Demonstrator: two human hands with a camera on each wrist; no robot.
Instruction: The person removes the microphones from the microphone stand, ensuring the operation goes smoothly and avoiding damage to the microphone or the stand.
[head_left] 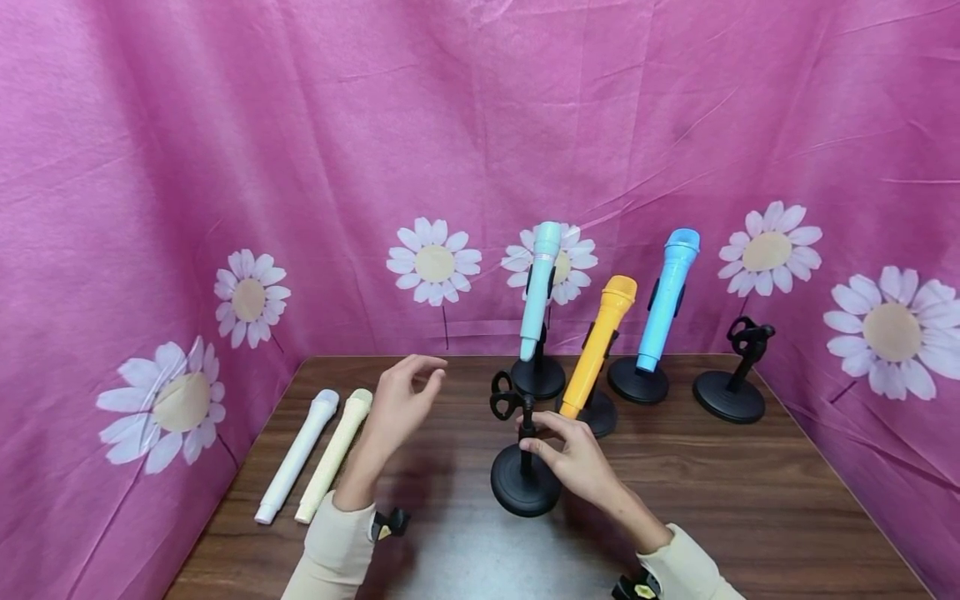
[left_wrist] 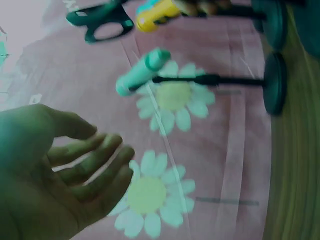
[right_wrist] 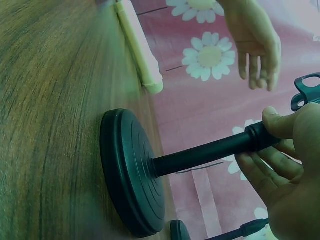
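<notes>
One wooden tabletop (head_left: pixel 750 517) is seen beneath everything. At its left, a white microphone (head_left: pixel 296 458) and a cream microphone (head_left: pixel 335 457) are laid side by side; toward the right, a yellow microphone (head_left: pixel 600 346) is held aslant by a rear stand (head_left: pixel 602 414). Just in front, an unfilled black stand (head_left: pixel 525 496) is gripped around the post (right_wrist: pixel 200 156) by the right hand (head_left: pixel 576 460), while the left hand (head_left: pixel 400 408) is held empty, fingers relaxed. Should the gripped stand be pushed back, the yellow microphone could be knocked loose by the clip (head_left: pixel 516 400).
</notes>
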